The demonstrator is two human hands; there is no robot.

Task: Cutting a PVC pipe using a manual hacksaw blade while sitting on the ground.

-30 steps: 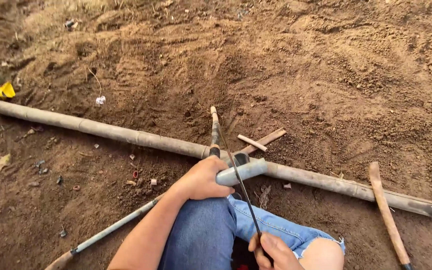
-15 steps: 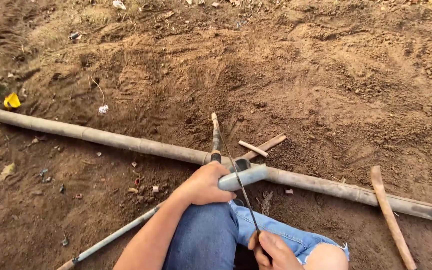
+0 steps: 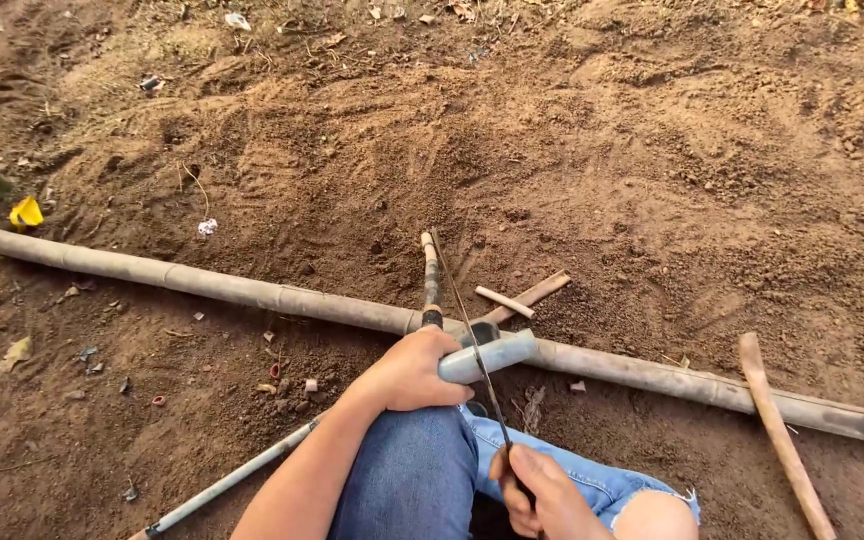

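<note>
My left hand (image 3: 410,372) grips the near end of a short grey tube (image 3: 497,354) and presses it on a long bamboo pole (image 3: 222,287) that lies across the dirt. My right hand (image 3: 544,492) is closed on the handle of a thin-bladed saw (image 3: 467,325). The blade runs from that hand over the tube towards the far side. The saw's banded frame (image 3: 430,280) sticks out past the pole. My knee in blue jeans (image 3: 412,480) sits just below the hands.
Two short wooden sticks (image 3: 522,296) lie crossed just beyond the pole. A longer wooden stick (image 3: 780,440) lies at the right. A thin pale rod (image 3: 232,480) runs to the lower left. A yellow scrap (image 3: 25,212) and small litter dot the loose dirt.
The view has tilted, so the pole and hands sit slightly lower in the frame. Both hands keep their grips on the tube and the saw.
</note>
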